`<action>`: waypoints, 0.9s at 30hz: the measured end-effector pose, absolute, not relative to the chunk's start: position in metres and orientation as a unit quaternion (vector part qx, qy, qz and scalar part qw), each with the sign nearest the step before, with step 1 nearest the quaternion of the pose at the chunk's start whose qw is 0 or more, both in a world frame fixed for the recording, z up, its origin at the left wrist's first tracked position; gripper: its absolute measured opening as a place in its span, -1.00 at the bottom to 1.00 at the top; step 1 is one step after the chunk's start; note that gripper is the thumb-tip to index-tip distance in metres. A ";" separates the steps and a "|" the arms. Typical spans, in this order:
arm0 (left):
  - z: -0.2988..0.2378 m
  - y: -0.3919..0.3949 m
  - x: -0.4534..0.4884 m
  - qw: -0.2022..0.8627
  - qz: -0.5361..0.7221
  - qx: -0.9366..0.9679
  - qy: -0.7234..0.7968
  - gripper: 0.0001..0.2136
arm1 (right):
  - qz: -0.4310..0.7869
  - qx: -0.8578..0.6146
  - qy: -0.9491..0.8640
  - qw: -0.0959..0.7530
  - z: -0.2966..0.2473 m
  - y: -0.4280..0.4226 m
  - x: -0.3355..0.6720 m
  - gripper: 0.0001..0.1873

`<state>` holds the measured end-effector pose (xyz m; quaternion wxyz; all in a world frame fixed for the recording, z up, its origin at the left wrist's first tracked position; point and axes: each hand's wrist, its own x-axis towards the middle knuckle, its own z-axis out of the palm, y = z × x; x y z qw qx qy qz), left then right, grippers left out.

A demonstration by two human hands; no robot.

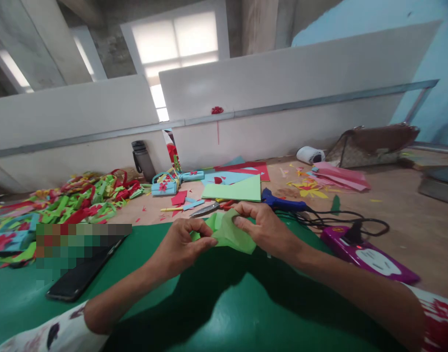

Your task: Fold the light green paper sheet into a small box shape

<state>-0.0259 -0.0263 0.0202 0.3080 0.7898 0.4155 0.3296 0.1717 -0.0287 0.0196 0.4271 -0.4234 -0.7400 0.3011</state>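
Note:
Between my two hands a piece of thin light green paper (235, 235) is held just above the green table surface (216, 303). My left hand (185, 244) pinches its left end between thumb and fingers. On the right side, my right hand (262, 227) grips the upper edge with thumb and bent fingers. The paper looks creased and partly folded; its exact shape is hard to make out. Right behind the hands lie scissors (205, 210), a stack of light green sheets (236, 189) and a blue glue gun (286, 201).
A purple power strip (370, 256) with black cables sits at the right. To the left are a black phone (80, 274) and a heap of green and red paper strips (80, 203). Farther back stand a grey bottle (143, 161), a white roll (310, 155) and a brown handbag (374, 146).

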 end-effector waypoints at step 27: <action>0.038 -0.017 -0.027 0.540 0.268 0.697 0.388 -0.80 | -0.141 -0.324 -0.813 0.463 0.016 -0.032 0.164 -0.90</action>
